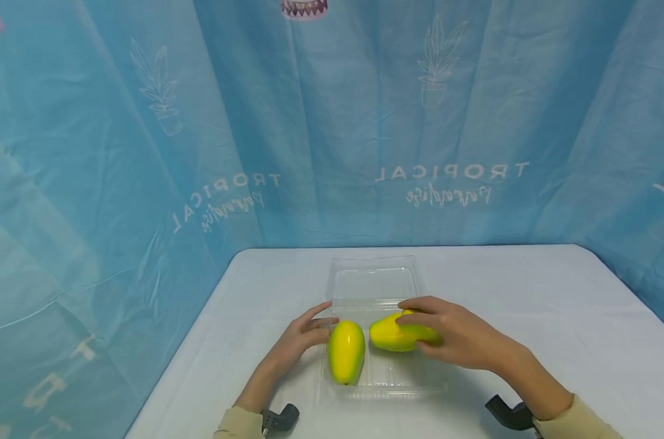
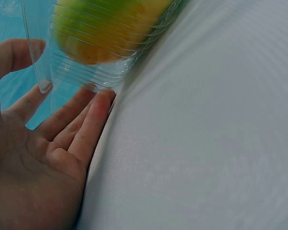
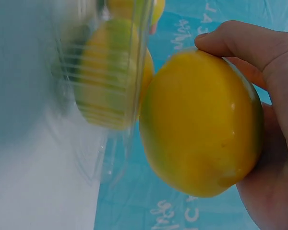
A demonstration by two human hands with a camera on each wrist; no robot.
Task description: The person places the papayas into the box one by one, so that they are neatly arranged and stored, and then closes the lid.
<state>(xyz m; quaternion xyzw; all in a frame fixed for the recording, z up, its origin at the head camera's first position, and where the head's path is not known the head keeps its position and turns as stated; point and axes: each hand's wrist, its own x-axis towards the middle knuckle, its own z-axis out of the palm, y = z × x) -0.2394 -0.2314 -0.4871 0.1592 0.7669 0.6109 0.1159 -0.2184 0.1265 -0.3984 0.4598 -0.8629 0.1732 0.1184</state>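
Note:
A clear plastic clamshell container (image 1: pixel 386 378) lies with its lid folded back on the white table. One yellow-green mango (image 1: pixel 347 353) stands lengthwise in its left part. My right hand (image 1: pixel 458 332) grips a second mango (image 1: pixel 392 334) over the right part, thumb on the near side and fingers across the far side. Through the clear wall in the right wrist view, another mango (image 3: pixel 105 76) shows beside the held mango (image 3: pixel 197 124). Spread and loosely bent, the fingers of my left hand (image 1: pixel 296 341) are at the container's left side; in the left wrist view the fingertips (image 2: pixel 103 98) meet its ribbed wall.
The transparent lid (image 1: pixel 374 283) extends toward the table's back edge. White cloth covers the table (image 1: pixel 529 305). Blue printed curtains (image 1: pixel 353 122) hang behind and to the left. Each wrist carries a dark camera mount (image 1: pixel 510 414).

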